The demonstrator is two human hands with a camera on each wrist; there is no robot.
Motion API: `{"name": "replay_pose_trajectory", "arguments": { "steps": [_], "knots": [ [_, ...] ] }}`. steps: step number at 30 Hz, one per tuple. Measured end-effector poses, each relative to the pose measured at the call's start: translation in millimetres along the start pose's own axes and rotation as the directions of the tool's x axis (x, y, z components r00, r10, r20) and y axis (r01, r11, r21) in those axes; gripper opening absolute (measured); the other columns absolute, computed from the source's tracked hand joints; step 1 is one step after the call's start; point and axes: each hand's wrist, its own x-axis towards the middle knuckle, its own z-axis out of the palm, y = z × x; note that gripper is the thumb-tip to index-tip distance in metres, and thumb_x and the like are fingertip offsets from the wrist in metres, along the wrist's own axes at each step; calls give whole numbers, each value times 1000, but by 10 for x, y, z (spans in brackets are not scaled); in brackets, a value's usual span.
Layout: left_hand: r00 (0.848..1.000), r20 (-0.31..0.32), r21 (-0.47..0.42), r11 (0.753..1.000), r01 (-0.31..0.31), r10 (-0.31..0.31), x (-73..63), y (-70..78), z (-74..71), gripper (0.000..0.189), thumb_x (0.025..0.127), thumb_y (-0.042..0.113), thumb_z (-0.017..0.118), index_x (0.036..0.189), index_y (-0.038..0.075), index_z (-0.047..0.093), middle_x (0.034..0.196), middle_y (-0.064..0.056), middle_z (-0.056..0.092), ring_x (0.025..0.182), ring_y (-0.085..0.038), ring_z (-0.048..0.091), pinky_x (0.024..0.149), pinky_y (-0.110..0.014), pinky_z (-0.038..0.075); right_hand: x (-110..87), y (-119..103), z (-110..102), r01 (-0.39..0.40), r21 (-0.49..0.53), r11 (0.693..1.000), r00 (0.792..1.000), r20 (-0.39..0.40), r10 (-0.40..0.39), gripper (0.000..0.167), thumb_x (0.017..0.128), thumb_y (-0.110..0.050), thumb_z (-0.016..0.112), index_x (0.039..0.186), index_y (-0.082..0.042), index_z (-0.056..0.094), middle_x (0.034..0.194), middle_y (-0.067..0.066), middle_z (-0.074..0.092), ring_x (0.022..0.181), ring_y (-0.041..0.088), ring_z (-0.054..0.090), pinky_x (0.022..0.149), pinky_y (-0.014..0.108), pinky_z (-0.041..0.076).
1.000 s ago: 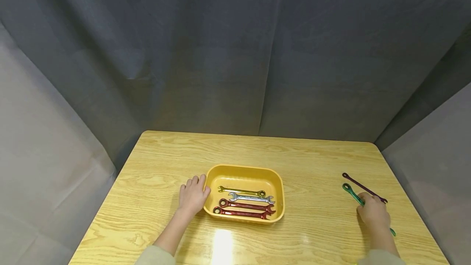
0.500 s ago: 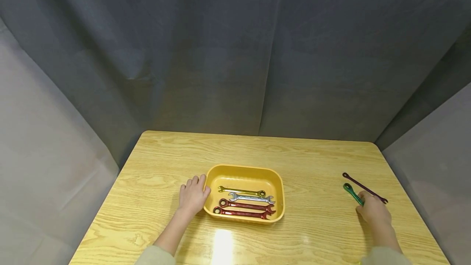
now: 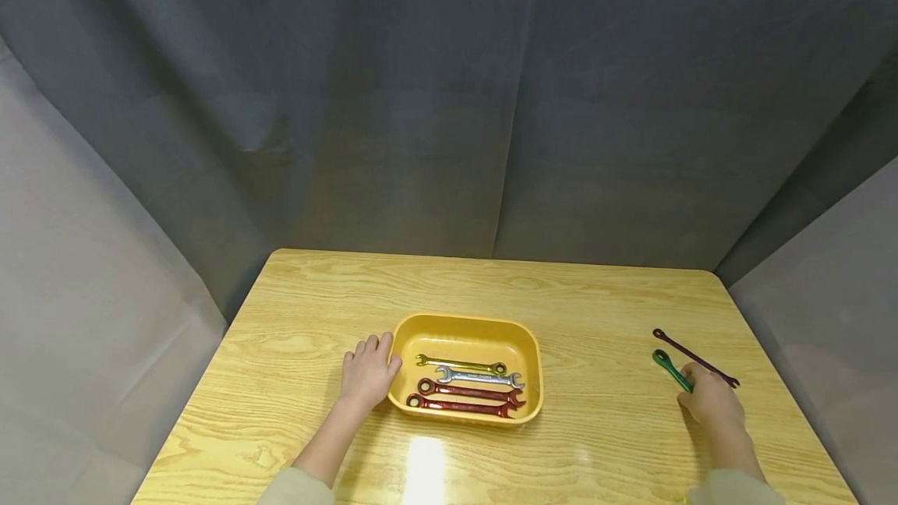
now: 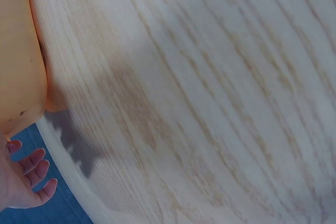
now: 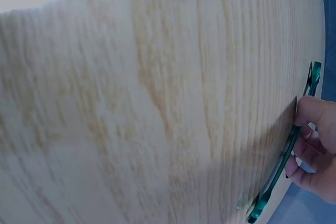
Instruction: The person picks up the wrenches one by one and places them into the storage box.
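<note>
In the head view, a yellow tray (image 3: 463,419) stands mid-table. My left hand (image 3: 366,374) holds its left rim, thumb over the edge and fingers outside; in the left wrist view the fingers (image 4: 38,174) hang loosely curved beside the tray wall (image 4: 18,66). Inside lie a yellow-gold wrench (image 3: 459,365), a silver wrench (image 3: 477,378) and two red wrenches (image 3: 463,407). At the right, my right hand (image 3: 712,398) pinches a green wrench (image 3: 675,372) by its shaft. The right wrist view shows the green wrench (image 5: 273,184) between thumb and fingers, low at the table.
A dark purple wrench (image 3: 694,357) lies on the wooden table (image 3: 596,318), just beyond the right hand. Grey cloth (image 3: 421,139) hangs behind the table and at both sides. A small yellow-green bit shows by the right sleeve (image 3: 733,489).
My right hand has shifted slightly on the green wrench, whose near end has gone from the head view. The left hand, the tray and the wrenches in it have not moved.
</note>
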Motion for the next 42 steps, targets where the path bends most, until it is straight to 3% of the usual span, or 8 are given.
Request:
{"name": "replay_pose_trajectory", "arguments": {
  "steps": [25,31,35,42],
  "knots": [
    [1000,-3,1,1000,-8,8,6,-4,-10,34,92,32,43,119,11,46,102,-11,53,85,-27,49,68,-41,39,-42,24,12,0,-2,1000,1000,0,0,34,80,-9,60,110,-2,45,75,13,46,67,28,46,49,35,36],
    [1000,-3,2,1000,-7,7,8,-10,1,34,91,32,43,117,11,46,101,-11,53,85,-27,49,68,-42,39,-70,-20,10,-1,7,1000,1000,2,1,36,80,-9,61,112,-2,45,78,15,47,67,27,46,48,34,36],
    [1000,-5,0,1000,-6,6,6,-14,2,34,91,32,43,118,11,46,101,-11,53,86,-27,49,68,-42,39,-80,-62,16,12,9,1000,1000,-12,-12,37,80,-9,62,113,-1,46,82,18,49,68,27,47,48,33,36],
    [1000,-5,-7,1000,-8,8,-6,-1,-12,34,91,32,43,118,11,46,101,-11,53,86,-27,49,69,-41,38,-91,-156,19,47,6,999,997,-66,-47,38,78,-8,64,112,-2,47,74,11,47,60,22,44,46,32,33]
  ]
}}
